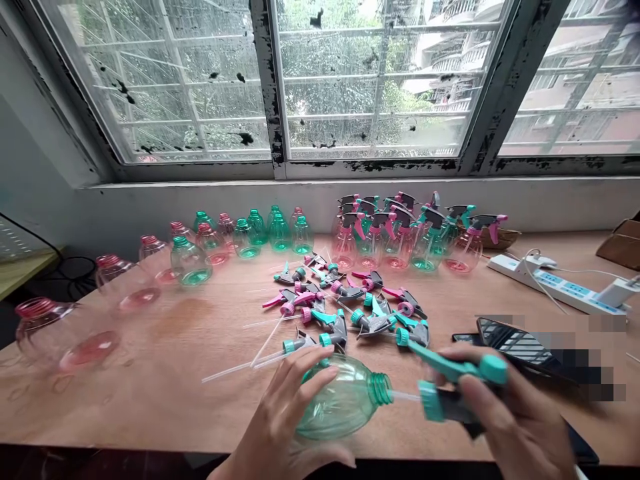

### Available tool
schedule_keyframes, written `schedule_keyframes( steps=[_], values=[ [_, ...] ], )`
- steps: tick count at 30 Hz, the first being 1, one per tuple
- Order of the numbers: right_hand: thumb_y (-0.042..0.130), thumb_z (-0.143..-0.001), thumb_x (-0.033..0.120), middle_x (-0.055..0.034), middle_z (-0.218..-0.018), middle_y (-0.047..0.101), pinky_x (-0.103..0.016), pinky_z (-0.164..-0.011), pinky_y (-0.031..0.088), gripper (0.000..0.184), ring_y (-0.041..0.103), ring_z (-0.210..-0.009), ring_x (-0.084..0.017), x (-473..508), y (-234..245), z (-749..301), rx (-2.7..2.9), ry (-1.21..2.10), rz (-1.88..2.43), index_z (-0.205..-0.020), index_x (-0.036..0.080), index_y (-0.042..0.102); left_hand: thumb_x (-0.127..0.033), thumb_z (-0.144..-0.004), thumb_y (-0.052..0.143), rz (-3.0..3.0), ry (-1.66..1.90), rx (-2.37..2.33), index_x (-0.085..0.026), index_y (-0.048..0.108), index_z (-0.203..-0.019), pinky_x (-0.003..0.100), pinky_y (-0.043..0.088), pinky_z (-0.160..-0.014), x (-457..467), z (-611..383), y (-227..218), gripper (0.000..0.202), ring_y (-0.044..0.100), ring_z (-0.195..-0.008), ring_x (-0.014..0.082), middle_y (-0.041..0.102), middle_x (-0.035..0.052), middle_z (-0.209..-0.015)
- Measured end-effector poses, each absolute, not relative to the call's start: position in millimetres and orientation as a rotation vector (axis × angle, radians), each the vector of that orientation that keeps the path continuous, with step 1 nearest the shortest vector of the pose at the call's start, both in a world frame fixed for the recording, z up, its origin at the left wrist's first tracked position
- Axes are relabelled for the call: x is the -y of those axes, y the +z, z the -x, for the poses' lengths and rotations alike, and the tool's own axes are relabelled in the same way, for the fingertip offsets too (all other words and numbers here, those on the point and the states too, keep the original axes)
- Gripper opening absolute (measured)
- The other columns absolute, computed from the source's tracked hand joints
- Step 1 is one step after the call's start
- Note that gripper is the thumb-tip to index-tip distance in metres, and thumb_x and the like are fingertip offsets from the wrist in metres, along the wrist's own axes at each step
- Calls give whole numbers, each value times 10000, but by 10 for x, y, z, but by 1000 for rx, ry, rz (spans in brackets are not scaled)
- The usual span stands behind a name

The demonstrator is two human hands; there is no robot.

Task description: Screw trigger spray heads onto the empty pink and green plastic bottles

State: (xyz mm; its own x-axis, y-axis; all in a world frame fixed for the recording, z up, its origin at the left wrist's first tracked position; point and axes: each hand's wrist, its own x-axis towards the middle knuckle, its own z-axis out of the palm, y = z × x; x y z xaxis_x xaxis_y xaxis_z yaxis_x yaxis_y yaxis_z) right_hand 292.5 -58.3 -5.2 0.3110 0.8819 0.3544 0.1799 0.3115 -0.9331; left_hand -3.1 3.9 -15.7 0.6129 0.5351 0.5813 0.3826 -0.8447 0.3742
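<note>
My left hand (285, 427) is wrapped around a clear green plastic bottle (345, 400) lying on its side near the table's front edge, neck pointing right. My right hand (510, 420) grips a teal and grey trigger sprayer head (457, 387). Its thin white dip tube reaches into the bottle's threaded neck. The sprayer's collar sits a short way off the neck, not touching it.
A heap of loose pink and teal sprayer heads (345, 307) lies mid-table. Empty pink and green bottles (220, 243) stand at left and back, and bottles fitted with sprayers (405, 233) line the wall. A power strip (555, 287) and phones (520, 347) lie to the right.
</note>
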Motion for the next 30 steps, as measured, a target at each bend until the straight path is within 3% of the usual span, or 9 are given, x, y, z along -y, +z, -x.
schedule_keyframes(
  steps=[3,5,7,10,14,18,23,27,30],
  values=[
    [658,-948,575,-69,-907,800,-278,-577,623,356,740,-719,-251,478,-95,-2644,1152,852,1119,-1110,277,762,-487,-1058,417,-2466,1001,-804,-356,402,-1547,382,294,-1235,-4,41,-190,506,379,-1496,290,402,70,-1624],
    [631,-946,619,-96,-952,797,-303,-572,605,415,715,-686,-245,443,-206,-2627,1148,939,1098,-1090,258,776,-455,-1084,356,-2299,990,-858,-403,408,-1538,407,283,-1244,28,43,-218,460,344,-1520,294,375,35,-1647],
    [680,-891,659,-100,-834,784,-340,-586,594,481,683,-623,-244,430,-339,-2686,1194,1048,1088,-1068,226,791,-510,-1025,511,-2118,981,-883,-415,380,-1544,439,266,-1259,44,43,-249,544,315,-1534,327,367,31,-1652],
    [759,-811,681,-41,-601,714,-347,-582,551,551,635,-546,-229,417,-497,-2772,1179,1208,1066,-1085,204,795,-581,-820,778,-1821,898,-889,-384,299,-1575,478,299,-1251,31,42,-284,916,331,-1517,380,357,70,-1648],
    [828,-733,682,-24,-605,719,-314,-550,482,553,603,-524,-200,372,-583,-2774,1136,1295,1025,-1009,205,785,-425,-654,954,-1599,728,-947,-362,210,-1604,455,289,-1261,1,52,-266,1208,342,-1516,359,345,78,-1649],
    [791,-781,683,-7,-584,711,-312,-568,477,550,602,-523,-192,333,-567,-2705,1082,1337,1026,-1035,195,762,-300,-648,959,-1655,664,-1005,-331,279,-1581,458,266,-1270,-35,93,-157,1154,353,-1510,351,380,85,-1635],
    [800,-790,655,-5,-626,709,-281,-555,480,529,596,-573,-189,313,-497,-2612,1045,1358,1096,-1042,192,746,-295,-730,911,-1864,650,-1046,-343,330,-1544,467,350,-1233,-137,171,-50,1002,420,-1473,346,398,89,-1619],
    [882,-743,555,25,-621,699,-237,-530,481,433,587,-538,-158,277,-527,-2628,1112,1359,1022,-995,229,750,-286,-722,915,-2069,765,-1030,-429,276,-1562,508,257,-1281,-105,161,-185,1065,323,-1534,364,371,44,-1649],
    [942,-673,493,48,-609,665,-217,-505,478,425,560,-497,-131,261,-562,-2668,1117,1322,1020,-947,233,746,-374,-749,895,-1987,962,-965,-467,109,-1604,520,216,-1293,12,86,-313,1166,255,-1567,364,232,37,-1714]
  ],
)
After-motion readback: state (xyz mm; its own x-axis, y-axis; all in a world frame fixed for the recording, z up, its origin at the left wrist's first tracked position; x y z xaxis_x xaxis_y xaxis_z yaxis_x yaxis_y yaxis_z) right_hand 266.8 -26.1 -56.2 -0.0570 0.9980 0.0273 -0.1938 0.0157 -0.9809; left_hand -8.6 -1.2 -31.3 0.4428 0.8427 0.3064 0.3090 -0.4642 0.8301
